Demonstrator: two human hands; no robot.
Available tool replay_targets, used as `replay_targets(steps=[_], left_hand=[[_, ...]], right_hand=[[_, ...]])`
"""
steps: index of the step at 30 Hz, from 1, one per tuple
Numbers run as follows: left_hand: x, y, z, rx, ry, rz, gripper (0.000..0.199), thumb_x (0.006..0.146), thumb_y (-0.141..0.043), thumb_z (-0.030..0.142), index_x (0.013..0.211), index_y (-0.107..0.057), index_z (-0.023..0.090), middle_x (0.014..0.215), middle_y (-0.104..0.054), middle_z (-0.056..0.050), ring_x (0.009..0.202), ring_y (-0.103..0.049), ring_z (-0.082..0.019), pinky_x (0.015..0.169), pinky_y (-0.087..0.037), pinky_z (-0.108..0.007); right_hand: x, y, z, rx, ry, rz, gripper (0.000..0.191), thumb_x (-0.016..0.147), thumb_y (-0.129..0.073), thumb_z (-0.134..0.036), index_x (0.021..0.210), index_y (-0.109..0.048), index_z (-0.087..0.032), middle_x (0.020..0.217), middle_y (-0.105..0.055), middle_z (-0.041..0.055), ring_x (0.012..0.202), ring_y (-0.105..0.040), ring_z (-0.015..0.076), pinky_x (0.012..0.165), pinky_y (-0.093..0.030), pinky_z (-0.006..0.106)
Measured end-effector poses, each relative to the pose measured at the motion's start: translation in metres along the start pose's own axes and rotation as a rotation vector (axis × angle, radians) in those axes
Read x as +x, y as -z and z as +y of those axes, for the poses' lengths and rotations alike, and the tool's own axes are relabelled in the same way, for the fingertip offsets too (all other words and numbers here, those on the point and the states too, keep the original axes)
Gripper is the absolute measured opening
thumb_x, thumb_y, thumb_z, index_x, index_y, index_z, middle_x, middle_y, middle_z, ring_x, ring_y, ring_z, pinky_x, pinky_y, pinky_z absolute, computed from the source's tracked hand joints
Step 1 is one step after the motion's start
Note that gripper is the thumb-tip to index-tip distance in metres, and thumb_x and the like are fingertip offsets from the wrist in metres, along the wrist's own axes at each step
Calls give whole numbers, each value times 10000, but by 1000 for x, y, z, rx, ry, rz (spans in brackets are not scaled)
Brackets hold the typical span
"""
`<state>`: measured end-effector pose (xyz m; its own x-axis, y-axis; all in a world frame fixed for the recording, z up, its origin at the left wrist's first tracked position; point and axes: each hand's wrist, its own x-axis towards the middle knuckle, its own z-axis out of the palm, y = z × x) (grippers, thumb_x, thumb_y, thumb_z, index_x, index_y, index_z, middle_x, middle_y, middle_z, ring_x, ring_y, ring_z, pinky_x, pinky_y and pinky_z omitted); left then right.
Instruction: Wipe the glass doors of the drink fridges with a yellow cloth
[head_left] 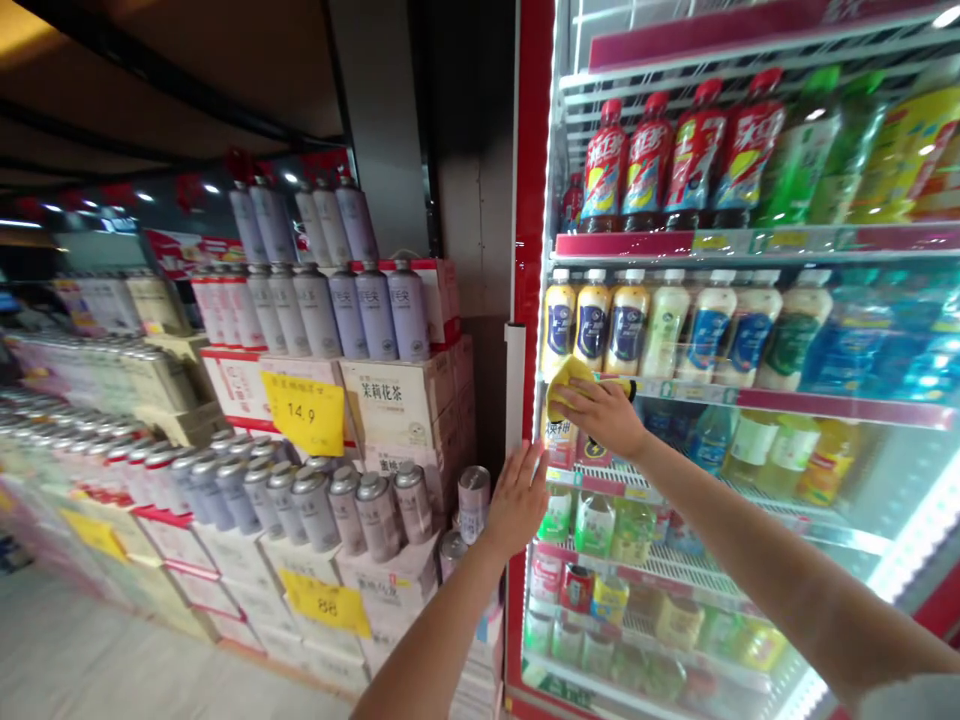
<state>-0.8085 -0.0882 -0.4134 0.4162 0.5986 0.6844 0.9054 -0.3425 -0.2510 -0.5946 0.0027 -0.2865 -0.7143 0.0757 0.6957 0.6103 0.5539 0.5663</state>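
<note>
My right hand (604, 412) presses a yellow cloth (566, 385) to the front of a lit drinks fridge, level with the shelf edge under the middle bottle row. Its fingers lie over the cloth. Some yellow and a dark piece show beyond the hand; I cannot make out what the dark piece is. My left hand (517, 505) is at the fridge's red frame (531, 200), just below the white vertical handle (515, 380). Its fingers are stretched out and it holds nothing. Whether its fingertips touch the handle, I cannot tell.
Bottles fill the fridge shelves, with red-capped bottles (649, 165) on the upper one. Left of the fridge stand stacked cartons (397, 400) topped with metal cans (379, 515), close to my left arm. Yellow price signs (304, 412) hang there. Pale floor (150, 640) shows at lower left.
</note>
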Motion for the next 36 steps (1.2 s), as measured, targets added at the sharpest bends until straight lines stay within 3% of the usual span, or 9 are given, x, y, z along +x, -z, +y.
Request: replay_targets(steps=[5,9,12,16,22,27,36], left_hand=[[5,37,-36,82,57,83,656,1000,-461,247,1611,-273,100,1699,-283,-165,1602,-157,-295,1276,-302,-512],[23,55,-63,75,42,118,643,993,-454,243,1602,-296,111,1694,-302,-158,1604,-156,-286,1277,-300,-517],[39,63,-82,68,33,176,627,994,-438,232,1593,-307,101,1687,-318,-163,1606,-147,-289,1279,-288,-531],[50,69,-104,46,-6,193,638,980,-435,192,1595,-302,87,1682,-326,-167,1606,-140,-290,1291,-254,-534],[54,63,-125,-34,-60,209,677,972,-408,136,1627,-238,112,1668,-355,-166,1602,-159,-280,1292,-245,-548],[63,47,-126,-86,-135,231,615,988,-354,99,1602,-311,111,1635,-421,-156,1598,-179,-268,1294,-250,-539],[69,33,-123,-361,-190,211,637,1015,-370,203,1629,-218,129,1628,-427,-168,1585,-240,-264,1286,-267,-550]], right_hand=[[60,12,-4,143,-384,187,523,974,-489,-140,1436,-610,-352,1445,-622,52,1194,-550,283,1009,-462,439],[106,7,-19,166,-450,240,501,966,-488,-141,1403,-649,-326,1447,-600,89,1185,-542,293,1018,-479,443],[113,-2,-29,141,-490,273,517,947,-502,-127,1399,-651,-330,1423,-593,102,1164,-543,291,1009,-495,447],[96,-13,-47,99,-517,227,511,947,-520,-103,1381,-666,-329,1393,-579,118,1155,-542,280,1002,-503,431],[38,-30,-97,90,-495,57,511,940,-586,-107,1363,-678,-379,1378,-590,108,1171,-540,283,1018,-485,426],[-7,-50,-151,57,-523,-38,490,942,-615,-135,1336,-691,-417,1359,-615,93,1179,-541,289,977,-493,424],[-60,-65,-234,187,-715,-161,533,871,-631,-73,1249,-744,-431,1322,-679,67,1140,-600,290,934,-532,432]])
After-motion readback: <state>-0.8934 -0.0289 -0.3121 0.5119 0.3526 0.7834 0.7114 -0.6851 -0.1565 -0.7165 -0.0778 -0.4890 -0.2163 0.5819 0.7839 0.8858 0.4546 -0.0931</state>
